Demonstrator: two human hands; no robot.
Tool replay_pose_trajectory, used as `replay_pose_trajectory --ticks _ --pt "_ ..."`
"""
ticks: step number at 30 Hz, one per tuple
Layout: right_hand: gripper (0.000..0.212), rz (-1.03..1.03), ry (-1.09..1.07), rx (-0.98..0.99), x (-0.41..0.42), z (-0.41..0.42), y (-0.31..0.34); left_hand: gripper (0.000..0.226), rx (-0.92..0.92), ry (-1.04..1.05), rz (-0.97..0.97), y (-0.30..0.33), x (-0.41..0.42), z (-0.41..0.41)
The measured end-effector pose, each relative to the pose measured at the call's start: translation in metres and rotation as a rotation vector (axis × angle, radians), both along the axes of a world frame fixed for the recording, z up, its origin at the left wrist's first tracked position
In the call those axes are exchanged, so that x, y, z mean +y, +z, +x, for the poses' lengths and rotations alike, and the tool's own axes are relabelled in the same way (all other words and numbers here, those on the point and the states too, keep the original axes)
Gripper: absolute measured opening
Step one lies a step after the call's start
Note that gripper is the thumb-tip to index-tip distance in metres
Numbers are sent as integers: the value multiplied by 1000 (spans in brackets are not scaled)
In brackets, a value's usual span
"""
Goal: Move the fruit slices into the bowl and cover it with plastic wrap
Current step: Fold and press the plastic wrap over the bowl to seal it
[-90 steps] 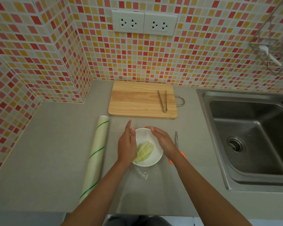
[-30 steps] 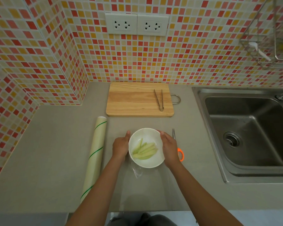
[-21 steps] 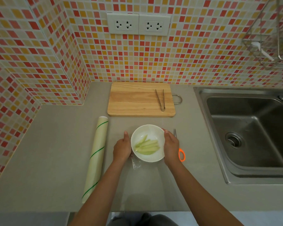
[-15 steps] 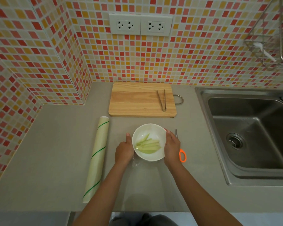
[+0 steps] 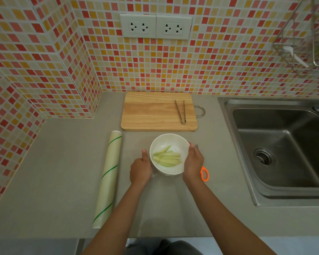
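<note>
Over the last few seconds the hands have dropped from on top of the bowl (image 5: 168,153) to its sides, and the fruit slices (image 5: 167,158) now lie spread in full view inside it, so the transfer is done and the wrap is likely being tucked down around the wall. The film itself is hard to make out; a faint clear sheet seems to trail toward the near counter edge. The left hand (image 5: 140,170) cups the bowl's left side, thumb up. The right hand (image 5: 193,163) grasps the right rim, partly hiding the scissors (image 5: 204,173). The plastic wrap roll (image 5: 108,177) lies well left; tongs (image 5: 180,111) rest on the cutting board (image 5: 155,111)
</note>
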State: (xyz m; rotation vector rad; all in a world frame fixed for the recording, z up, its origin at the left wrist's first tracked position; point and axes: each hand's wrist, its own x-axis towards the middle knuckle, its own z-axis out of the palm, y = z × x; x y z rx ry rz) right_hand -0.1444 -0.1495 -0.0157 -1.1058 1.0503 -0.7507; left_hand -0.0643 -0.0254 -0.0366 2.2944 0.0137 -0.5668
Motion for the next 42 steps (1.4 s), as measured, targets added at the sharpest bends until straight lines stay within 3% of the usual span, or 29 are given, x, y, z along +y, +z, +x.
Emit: replay_pose_trajectory --ticks 3,9,19,22,27,31,37,42 --pt "30 15 8 0 2 3 0 71 12 59 -71 1 -2 -2" --pt "29 6 -50 12 0 4 -1 78 -94 185 -199 4 1 -7" --pt "26 -25 -77 61 -2 2 -10 65 -255 66 -151 -1 16 3" --pt "27 -29 -69 80 -1 0 -12 66 -213 -11 -135 -5 19 4" --pt "28 -37 -70 88 -6 -1 -13 77 17 -32 -254 -4 19 10" --pt "29 -35 -48 49 -3 -1 -14 59 130 -58 -379 -3 22 11" --pt "30 -37 -15 88 -4 -3 -20 42 122 62 -486 4 28 13" --pt "31 -42 14 83 -4 -5 -22 33 53 163 -457 2 25 8"
